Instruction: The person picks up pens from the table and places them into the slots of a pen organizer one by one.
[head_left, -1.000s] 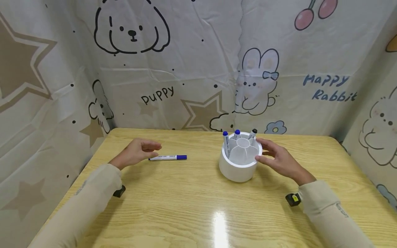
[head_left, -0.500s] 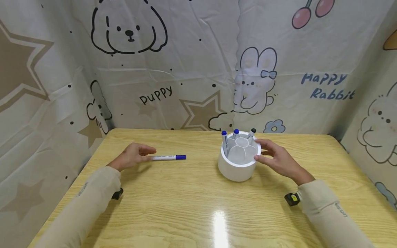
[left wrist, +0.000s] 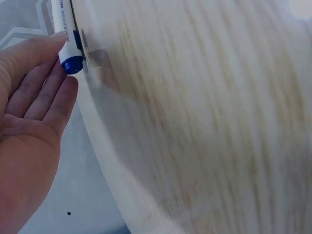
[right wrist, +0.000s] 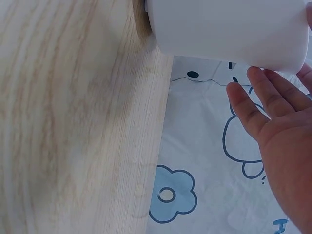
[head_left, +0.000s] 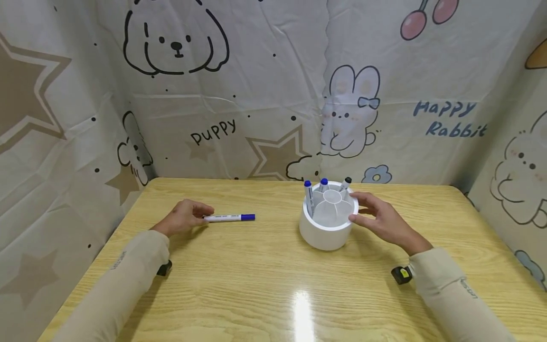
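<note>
My left hand (head_left: 184, 217) is at the left part of the table and pinches the near end of a white whiteboard marker with a blue cap (head_left: 248, 217). In the left wrist view, the thumb lies on the barrel of the marker (left wrist: 67, 22), just above its blue end. The lower fingers extend beside it. My right hand (head_left: 386, 221) touches the right side of a round white pen organizer (head_left: 325, 236) with thumb and fingertips spread along its rim. From the right wrist, the hand's fingers (right wrist: 246, 109) look fairly straight against the organizer's wall (right wrist: 224, 29).
Two blue-capped markers (head_left: 309, 197) and a black-capped marker (head_left: 346, 184) stand in the organizer's compartments. The wooden table (head_left: 239, 275) ends at a curtain (head_left: 265, 85) printed with cartoons, which also hangs along both sides.
The left hand has come down and back a little to the marker's left end and now pinches it. My right hand stays at the organizer; the head view shifts slightly.
</note>
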Available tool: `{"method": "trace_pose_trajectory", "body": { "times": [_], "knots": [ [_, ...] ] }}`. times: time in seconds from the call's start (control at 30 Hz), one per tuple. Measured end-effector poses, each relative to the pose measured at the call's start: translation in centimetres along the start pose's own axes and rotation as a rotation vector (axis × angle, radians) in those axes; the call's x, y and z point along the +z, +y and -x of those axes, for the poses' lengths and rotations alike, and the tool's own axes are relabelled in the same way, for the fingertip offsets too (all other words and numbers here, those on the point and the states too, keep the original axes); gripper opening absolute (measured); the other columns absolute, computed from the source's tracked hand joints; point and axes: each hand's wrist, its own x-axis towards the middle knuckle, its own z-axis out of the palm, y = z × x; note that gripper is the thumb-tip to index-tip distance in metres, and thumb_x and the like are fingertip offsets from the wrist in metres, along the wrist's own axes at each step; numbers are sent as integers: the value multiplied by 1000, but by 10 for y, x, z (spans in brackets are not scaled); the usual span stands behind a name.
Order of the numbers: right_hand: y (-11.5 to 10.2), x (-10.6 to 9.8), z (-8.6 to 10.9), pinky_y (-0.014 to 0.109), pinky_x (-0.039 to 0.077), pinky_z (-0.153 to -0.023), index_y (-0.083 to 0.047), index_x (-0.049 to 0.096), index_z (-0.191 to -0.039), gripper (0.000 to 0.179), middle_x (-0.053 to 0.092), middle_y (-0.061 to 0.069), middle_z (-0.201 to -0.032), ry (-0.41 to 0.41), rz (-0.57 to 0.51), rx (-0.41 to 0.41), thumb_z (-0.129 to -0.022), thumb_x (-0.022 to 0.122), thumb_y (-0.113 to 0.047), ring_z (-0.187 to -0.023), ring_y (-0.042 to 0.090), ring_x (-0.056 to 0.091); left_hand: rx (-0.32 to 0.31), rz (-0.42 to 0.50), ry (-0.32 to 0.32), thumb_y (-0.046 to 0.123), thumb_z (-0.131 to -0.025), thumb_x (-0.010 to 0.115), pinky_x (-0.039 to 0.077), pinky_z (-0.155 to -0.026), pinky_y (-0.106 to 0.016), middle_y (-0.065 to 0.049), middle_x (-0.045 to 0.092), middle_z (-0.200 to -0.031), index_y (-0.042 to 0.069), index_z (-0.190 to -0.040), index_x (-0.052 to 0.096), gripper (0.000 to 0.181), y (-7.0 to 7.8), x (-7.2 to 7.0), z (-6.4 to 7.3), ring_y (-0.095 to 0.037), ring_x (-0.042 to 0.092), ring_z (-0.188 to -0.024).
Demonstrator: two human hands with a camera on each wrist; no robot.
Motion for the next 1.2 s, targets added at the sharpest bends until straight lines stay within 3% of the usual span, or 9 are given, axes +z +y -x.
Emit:
{"method": "trace_pose_trajectory", "body": {
  "times": [0.37, 0.63, 1.0, 1.2],
  "knots": [
    [-1, -1, -1, 58, 47, -100, 6, 48, -140, 52, 51, 25, -140, 10, -3, -28, -95, 70, -10, -121, 43, 55, -10, -59, 28, -12, -86, 71, 55, -92, -44, -23, 69, -116, -9, -117, 68, 32, -1, 3, -2, -35, 65, -109],
    [-2, 0, 0, 50, 49, -100, 5, 49, -139, 51, 52, 23, -139, 15, 6, -30, -95, 70, -10, -121, 39, 55, -57, -98, 43, -9, -87, 71, 56, -87, -41, -18, 70, -113, -5, -116, 70, 30, 0, 5, -4, -29, 67, -103],
    [-2, 0, 1, 55, 47, -101, 5, 49, -140, 53, 52, 24, -139, 2, -2, -17, -95, 71, -12, -123, 41, 54, -40, -96, 35, -10, -87, 70, 56, -87, -41, -17, 71, -110, -5, -113, 71, 27, -1, 7, -3, -28, 66, -102],
    [-2, 1, 3, 56, 47, -101, 6, 49, -139, 54, 52, 24, -139, 10, 1, -20, -93, 73, -11, -123, 41, 54, -41, -93, 18, -7, -91, 67, 54, -90, -43, -16, 69, -115, -3, -117, 70, 26, 4, 2, 0, -29, 63, -108]
  ]
}}
